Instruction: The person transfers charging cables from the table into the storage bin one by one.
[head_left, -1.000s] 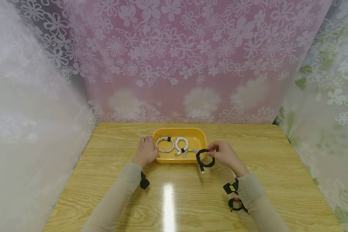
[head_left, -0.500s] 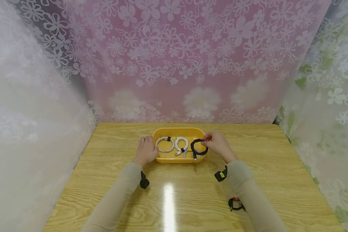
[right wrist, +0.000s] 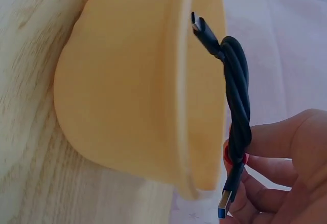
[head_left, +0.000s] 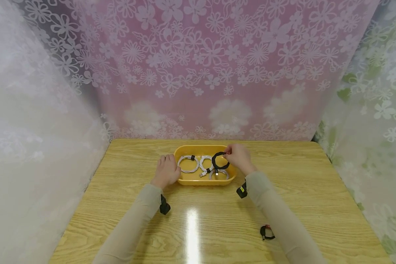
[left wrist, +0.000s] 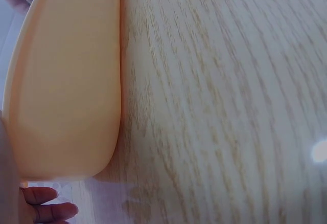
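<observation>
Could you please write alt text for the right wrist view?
A right hand pinches a coiled black cable near a red tie, with a metal-tipped plug hanging beside the fingers. Behind the cable, a yellow bin with a rounded end stands on a wood-grain table.

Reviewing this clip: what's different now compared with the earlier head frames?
The right hand has carried the black cable leftward and farther from the person, from the near right corner of the yellow bin to over its interior. Nothing was newly grasped or let go. Unchanged: the left hand at the bin's left end, the pale cables inside, the other black cable on the table.
</observation>
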Available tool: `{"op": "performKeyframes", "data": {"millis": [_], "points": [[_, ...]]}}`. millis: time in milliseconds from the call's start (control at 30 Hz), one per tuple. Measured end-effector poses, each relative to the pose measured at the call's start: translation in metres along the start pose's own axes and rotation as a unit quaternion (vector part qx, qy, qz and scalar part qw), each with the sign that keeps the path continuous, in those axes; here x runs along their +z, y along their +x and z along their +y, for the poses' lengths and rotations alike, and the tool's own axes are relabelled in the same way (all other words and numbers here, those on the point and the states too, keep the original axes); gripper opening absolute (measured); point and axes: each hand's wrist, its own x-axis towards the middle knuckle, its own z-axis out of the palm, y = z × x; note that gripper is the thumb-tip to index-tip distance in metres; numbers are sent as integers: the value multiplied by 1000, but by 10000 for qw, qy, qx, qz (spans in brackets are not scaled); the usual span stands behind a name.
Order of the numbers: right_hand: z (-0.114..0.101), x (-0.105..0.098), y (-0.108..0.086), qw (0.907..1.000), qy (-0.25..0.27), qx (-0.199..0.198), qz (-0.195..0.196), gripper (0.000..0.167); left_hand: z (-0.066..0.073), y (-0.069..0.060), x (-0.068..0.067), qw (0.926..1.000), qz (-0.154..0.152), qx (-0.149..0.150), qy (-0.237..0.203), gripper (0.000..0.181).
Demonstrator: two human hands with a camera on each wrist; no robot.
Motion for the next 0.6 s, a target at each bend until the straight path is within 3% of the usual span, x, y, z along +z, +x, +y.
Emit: {"op": "performKeyframes", "data": {"millis": [367,600], "points": [[-6,17,16,9999,98,49,130,12,-1,1,1,10000,21,-76,32,24],[-11,26,20,9999,-33,-131,99,11,-1,1,1,10000,28,-56,-17,23]]}}
